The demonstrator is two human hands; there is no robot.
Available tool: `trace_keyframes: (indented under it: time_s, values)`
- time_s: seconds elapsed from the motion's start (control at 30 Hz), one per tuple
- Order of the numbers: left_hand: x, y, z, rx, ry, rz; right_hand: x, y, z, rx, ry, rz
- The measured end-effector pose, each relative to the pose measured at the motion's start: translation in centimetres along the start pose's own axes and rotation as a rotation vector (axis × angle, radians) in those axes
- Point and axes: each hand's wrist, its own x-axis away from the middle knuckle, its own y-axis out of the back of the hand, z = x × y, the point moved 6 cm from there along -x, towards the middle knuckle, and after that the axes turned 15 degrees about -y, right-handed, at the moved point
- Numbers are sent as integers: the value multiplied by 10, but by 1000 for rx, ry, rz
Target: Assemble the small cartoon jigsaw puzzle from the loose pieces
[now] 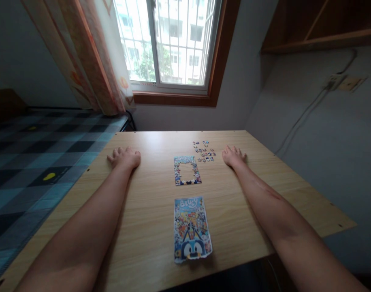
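My left hand (124,157) rests on the left part of the wooden table with its fingers spread and nothing in it. On the other side, my right hand (233,155) lies on the tabletop, fingers apart, just right of several loose puzzle pieces (207,154). Between the hands is a partly assembled jigsaw puzzle (177,172), a joined border around a bare middle. Closer to me lies a colourful picture sheet (192,227) with "Bluey" lettering, a blue cartoon dog's face and a ragged lower edge. Neither hand touches the puzzle or the sheet.
The wooden table (155,227) reaches towards a barred window (179,44). A bed with a checked cover (58,150) stands to the left, below a patterned curtain (82,52). At right, a cable (303,111) hangs from a wall socket (351,84) under a wooden shelf (322,42).
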Motion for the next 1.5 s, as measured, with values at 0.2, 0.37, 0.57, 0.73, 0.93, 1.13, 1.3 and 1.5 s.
trace_keyframes:
  time_s: [0.2, 0.37, 0.57, 0.73, 0.93, 1.13, 1.3, 1.5]
  values:
    - [-5, 0, 0, 33, -26, 47, -5, 1, 10, -24, -62, -22]
    - [-5, 3, -13, 29, -170, 49, -11, 0, 16, -24, -87, -22]
    - [-3, 7, -18, 8, -215, 24, -9, 1, 14, -59, -38, -16]
    - [-3, 8, -17, 0, -211, 26, -5, 6, 15, -181, 105, -73]
    - [-5, 6, -16, -19, -218, 15, -8, 13, 16, -312, 143, -158]
    - [-5, 6, -16, -13, -216, 33, -5, 11, 20, -283, 162, -126]
    - [-3, 7, -16, -19, -221, 32, -3, 10, 21, -264, 175, -117]
    - [-3, 6, -16, -38, -220, 28, -2, 10, 21, -250, 179, -116]
